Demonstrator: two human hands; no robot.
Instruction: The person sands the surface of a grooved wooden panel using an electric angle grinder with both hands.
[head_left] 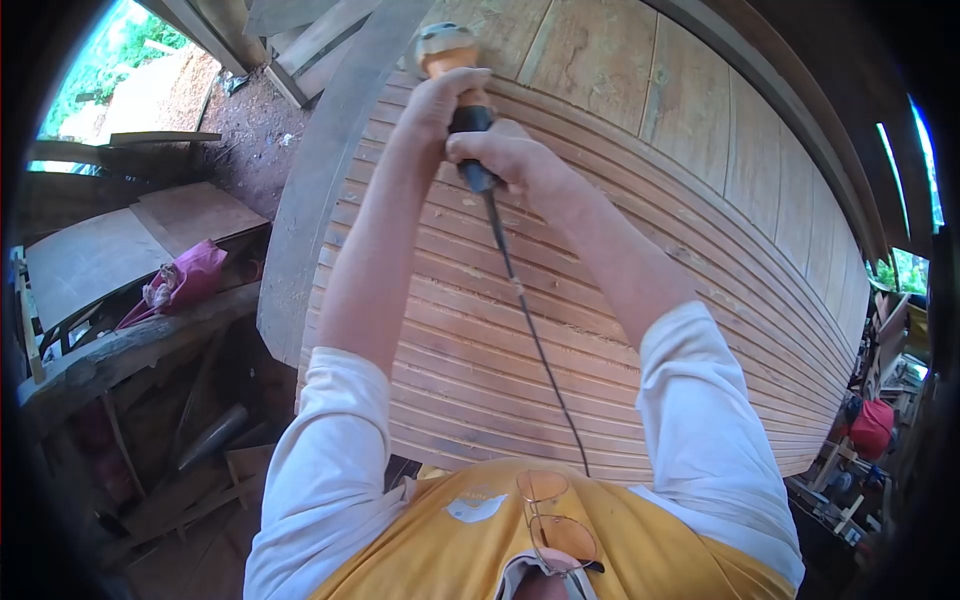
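Note:
An orange and black corded angle grinder is held out at the far side of a surface of grooved wooden slats. My left hand wraps around its orange body, just behind the grey head. Behind it, my right hand grips the black rear handle. The tool's head lies over the edge where the slats meet wide, smooth boards. Whatever disc or pad sits under the head is hidden. From the handle a black cord runs back across the slats toward my body.
A grey board borders the slats on the left. Beyond it, a pink bag rests near a thick beam and some sheets of board. Scrap wood lies at lower left. A red item sits among clutter at right.

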